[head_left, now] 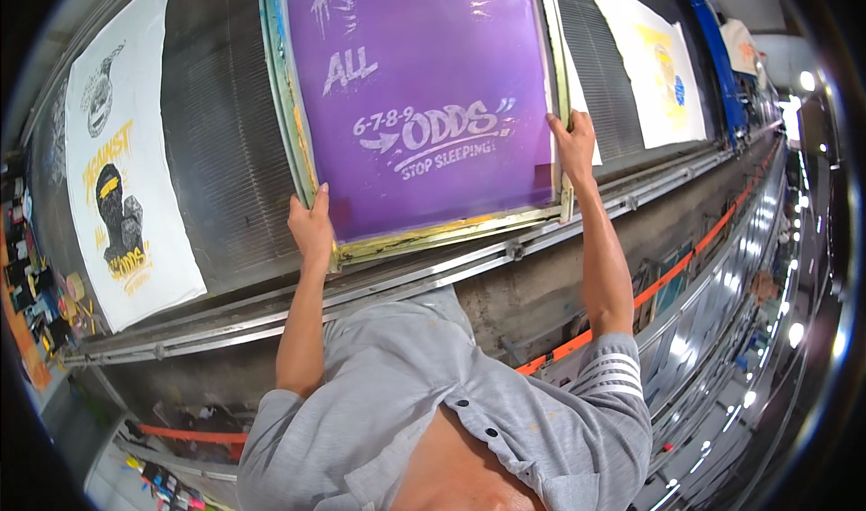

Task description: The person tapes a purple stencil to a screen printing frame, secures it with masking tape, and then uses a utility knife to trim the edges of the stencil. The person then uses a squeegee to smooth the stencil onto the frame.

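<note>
A screen-printing frame (pixel 424 78) with purple mesh and pale stencil lettering lies over the long dark table, slightly tilted in view. Its side rails are stained with yellow, green and blue ink. My left hand (pixel 311 230) is closed on the left rail near the close corner, thumb upward along it. On the opposite side my right hand (pixel 575 146) grips the right rail a little farther up. The white edge of a piece of fabric (pixel 582 101) shows from under the frame beside my right hand; the rest of it is hidden.
White fabric (pixel 171 231) printed in black and yellow lies to the left on the dark table (pixel 221 105). Another white piece (pixel 636 51) with yellow and blue print lies to the right. A metal rail (pixel 433 272) runs along the close edge. A blue frame (pixel 713 51) stands farther right.
</note>
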Demonstrator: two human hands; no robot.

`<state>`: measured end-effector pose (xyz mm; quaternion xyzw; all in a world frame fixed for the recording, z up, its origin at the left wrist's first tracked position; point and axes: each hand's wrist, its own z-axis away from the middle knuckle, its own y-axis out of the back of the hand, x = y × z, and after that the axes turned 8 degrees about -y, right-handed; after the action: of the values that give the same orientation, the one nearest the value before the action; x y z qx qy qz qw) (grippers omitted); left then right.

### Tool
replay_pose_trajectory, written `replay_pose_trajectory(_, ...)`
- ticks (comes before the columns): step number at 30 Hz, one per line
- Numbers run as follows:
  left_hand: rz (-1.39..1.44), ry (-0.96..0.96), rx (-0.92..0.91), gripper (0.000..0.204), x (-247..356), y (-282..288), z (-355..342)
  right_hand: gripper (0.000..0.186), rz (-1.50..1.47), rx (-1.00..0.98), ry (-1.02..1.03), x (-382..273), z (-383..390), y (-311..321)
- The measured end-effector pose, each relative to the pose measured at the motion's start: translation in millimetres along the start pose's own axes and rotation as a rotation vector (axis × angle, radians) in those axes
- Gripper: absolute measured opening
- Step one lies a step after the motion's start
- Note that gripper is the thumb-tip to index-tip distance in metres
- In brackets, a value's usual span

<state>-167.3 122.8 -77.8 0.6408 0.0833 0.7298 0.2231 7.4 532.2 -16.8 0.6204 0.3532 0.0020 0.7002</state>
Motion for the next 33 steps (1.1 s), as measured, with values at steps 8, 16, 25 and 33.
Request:
replay_pose_trajectory(8, -0.18, -0.119, 0.191, 0.028, -9.3, -50.8, 32.5, 0.03, -0.074, -0.017, 0.071, 68.9, -36.6, -39.5)
replay_pose_trajectory(16, -0.393, -0.314, 0.326, 0.036, -30.9, -58.9, 41.5, 0.031, -0.152, -0.076, 0.068, 81.7, -31.8, -57.1)
replay_pose_trajectory(25, -0.559, -0.357, 0.253, 0.053, -35.2, -59.5, 52.0, 0.056, 0.051, 0.01, 0.139, 92.5, -8.6, -53.3)
replay_pose_trajectory(33, -0.482, -0.269, -0.172, 0.085, -31.1, -38.4, 31.5, 0.044, 0.006, -0.131, 0.156, 108.8, -9.5, -50.3)
